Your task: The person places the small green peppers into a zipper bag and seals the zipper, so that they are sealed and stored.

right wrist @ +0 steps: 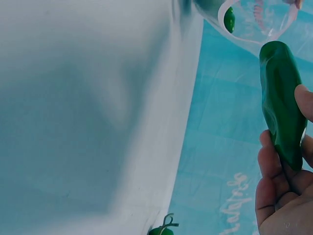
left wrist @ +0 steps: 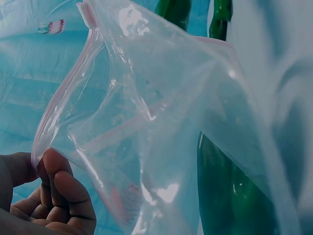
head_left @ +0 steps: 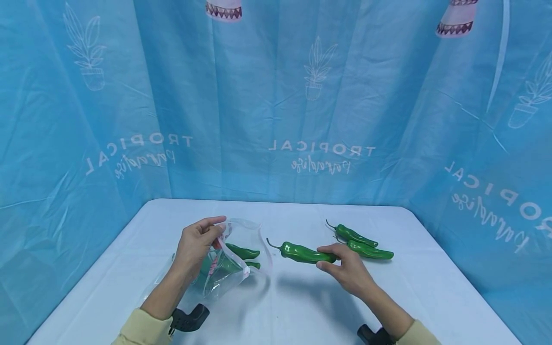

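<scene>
A clear zip bag (head_left: pixel 225 283) with a pinkish rim has its mouth spread towards the right. My left hand (head_left: pixel 194 244) pinches that rim between thumb and fingers, as the left wrist view of the bag (left wrist: pixel 161 147) also shows. Several green chili peppers (head_left: pixel 242 252) lie inside the bag, partly blurred by the plastic. Above the table, my right hand (head_left: pixel 348 269) grips another green chili pepper (head_left: pixel 302 253) near its tip, its stem pointing left at the bag's mouth. The right wrist view shows thumb and fingers around this pepper (right wrist: pixel 281 93).
Two more green chili peppers, a rear one (head_left: pixel 354 235) and a front one (head_left: pixel 370 250), lie side by side behind my right hand on the white table (head_left: pixel 302 306). A blue printed curtain (head_left: pixel 276 105) surrounds the table's back and sides.
</scene>
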`<state>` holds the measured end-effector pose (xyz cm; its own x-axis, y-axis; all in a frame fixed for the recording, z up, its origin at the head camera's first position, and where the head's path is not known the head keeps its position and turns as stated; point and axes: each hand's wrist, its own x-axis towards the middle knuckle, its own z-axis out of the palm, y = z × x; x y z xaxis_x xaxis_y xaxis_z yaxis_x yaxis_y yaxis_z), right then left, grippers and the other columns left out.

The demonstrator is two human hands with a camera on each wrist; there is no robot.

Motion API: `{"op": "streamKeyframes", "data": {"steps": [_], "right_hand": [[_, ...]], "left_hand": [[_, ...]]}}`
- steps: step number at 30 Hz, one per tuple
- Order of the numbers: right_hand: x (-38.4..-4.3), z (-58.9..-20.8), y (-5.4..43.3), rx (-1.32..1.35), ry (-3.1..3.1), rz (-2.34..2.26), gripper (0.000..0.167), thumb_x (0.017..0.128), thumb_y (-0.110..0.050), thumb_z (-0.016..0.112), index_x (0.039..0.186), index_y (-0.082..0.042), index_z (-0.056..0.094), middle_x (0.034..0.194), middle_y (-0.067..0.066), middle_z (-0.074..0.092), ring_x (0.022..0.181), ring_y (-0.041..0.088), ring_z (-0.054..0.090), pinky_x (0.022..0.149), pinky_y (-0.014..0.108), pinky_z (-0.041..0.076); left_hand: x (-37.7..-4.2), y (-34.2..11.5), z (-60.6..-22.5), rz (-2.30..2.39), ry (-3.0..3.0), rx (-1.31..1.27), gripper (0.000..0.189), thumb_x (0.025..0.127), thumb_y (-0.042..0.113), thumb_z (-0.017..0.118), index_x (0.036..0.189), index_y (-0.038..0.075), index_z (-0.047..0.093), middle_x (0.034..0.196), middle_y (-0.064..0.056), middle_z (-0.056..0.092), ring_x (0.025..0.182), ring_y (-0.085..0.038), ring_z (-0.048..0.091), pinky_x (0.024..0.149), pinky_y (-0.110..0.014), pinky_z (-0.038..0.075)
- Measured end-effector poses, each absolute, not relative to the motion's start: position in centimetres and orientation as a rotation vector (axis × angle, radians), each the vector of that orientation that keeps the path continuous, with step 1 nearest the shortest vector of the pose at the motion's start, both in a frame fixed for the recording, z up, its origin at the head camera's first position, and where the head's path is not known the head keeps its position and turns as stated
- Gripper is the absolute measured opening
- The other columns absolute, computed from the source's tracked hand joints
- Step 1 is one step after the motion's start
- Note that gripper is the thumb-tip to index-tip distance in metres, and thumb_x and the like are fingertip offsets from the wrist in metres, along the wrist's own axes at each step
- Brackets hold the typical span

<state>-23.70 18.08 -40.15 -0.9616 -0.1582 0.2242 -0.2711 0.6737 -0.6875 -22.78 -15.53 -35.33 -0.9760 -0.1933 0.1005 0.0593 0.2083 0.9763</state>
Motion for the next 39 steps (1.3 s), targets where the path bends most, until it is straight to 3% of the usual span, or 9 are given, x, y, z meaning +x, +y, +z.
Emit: {"op": "streamKeyframes", "data": {"steps": [12,39], "right_hand": [[-23.8,-40.0,16.7,0.423,-2.736,1.173,0.03,0.077,-0.024,0.076,0.107,-0.025,0.069,0.097,-0.01,0.065,0.088,0.009,0.051,0.076,0.029,0.042],[-24.3,-39.8,13.4,0.582,-2.764,1.103,0.033,0.08,-0.03,0.073,0.111,-0.019,0.069,0.091,-0.01,0.062,0.082,0.011,0.046,0.067,0.023,0.039]], "left_hand": [[-22.6,-15.5,-35.2,-1.856,-2.273,0.11,0.032,0.093,0.022,0.057,0.123,0.01,0.061,0.084,-0.005,0.062,0.066,-0.011,0.055,0.066,-0.022,0.049],[-22.5,-15.5,-35.0,-1.871,-2.274,0.114,0.032,0.093,0.022,0.057,0.123,0.01,0.061,0.084,-0.004,0.062,0.066,-0.011,0.054,0.067,-0.024,0.049]]}}
